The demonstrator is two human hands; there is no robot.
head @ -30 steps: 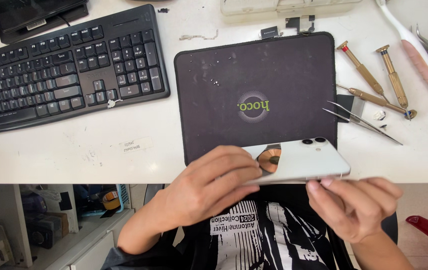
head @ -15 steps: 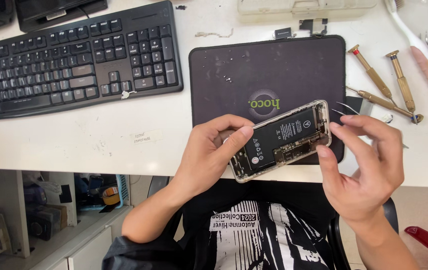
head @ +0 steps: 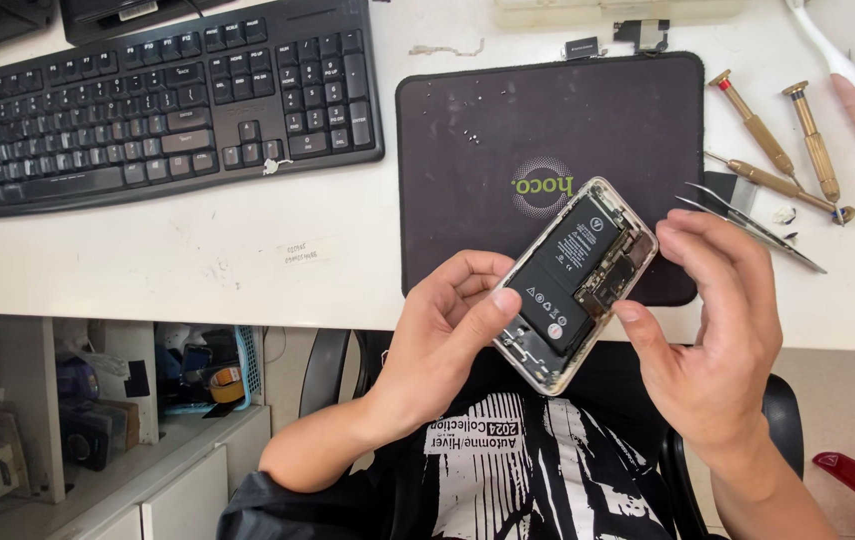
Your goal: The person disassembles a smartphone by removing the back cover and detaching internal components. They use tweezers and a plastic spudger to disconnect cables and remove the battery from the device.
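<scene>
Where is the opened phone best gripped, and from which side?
By its long metal edges, one hand from each side. The opened phone lies tilted, battery and boards facing up, so the left hand and right hand probably should pinch the frame rather than press inside.

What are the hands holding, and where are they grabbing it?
Both hands hold an opened phone with its insides showing. The left hand grips its lower left edge, thumb on the battery; the right hand pinches the right edge near the top.

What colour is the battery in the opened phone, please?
Black, seen in the head view: battery inside the phone.
</scene>
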